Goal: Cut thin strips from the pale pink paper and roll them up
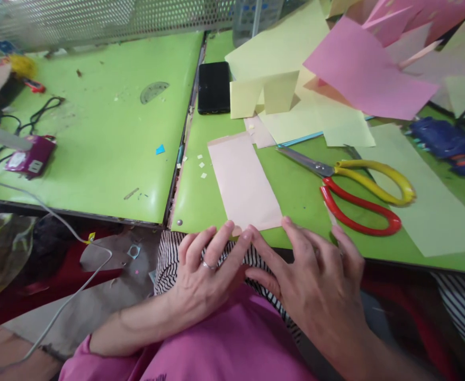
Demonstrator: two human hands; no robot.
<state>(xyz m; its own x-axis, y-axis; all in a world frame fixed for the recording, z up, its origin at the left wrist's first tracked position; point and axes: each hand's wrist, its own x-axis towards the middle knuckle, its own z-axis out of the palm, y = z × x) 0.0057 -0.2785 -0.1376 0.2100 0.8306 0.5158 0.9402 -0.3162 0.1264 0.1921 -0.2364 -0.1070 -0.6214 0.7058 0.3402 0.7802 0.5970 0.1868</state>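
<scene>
My two hands, left (pixel 212 259) and right (pixel 310 264), rest fingertips on the near edge of one pale pink sheet (pixel 246 182), fingers extended, gripping nothing. The sheet lies on the green table (pixel 304 185), left of one pair of scissors (pixel 328 170) and below one black phone (pixel 214 87).

Card (pixel 244 180) flat at the front edge of the bench (pixel 288 185), just right of the seam. Scraps (pixel 201 164) to its left. Phone (pixel 214 87) behind it, beside the seam. Scissors (pixel 328 170) right of card, handles overlapping the large sheet (pixel 427 196). Paper pile (pixel 336 79) right of phone, toward the back. Protractor (pixel 154 92) left of seam; adapter box (pixel 34 156) farther left, same bench.
</scene>
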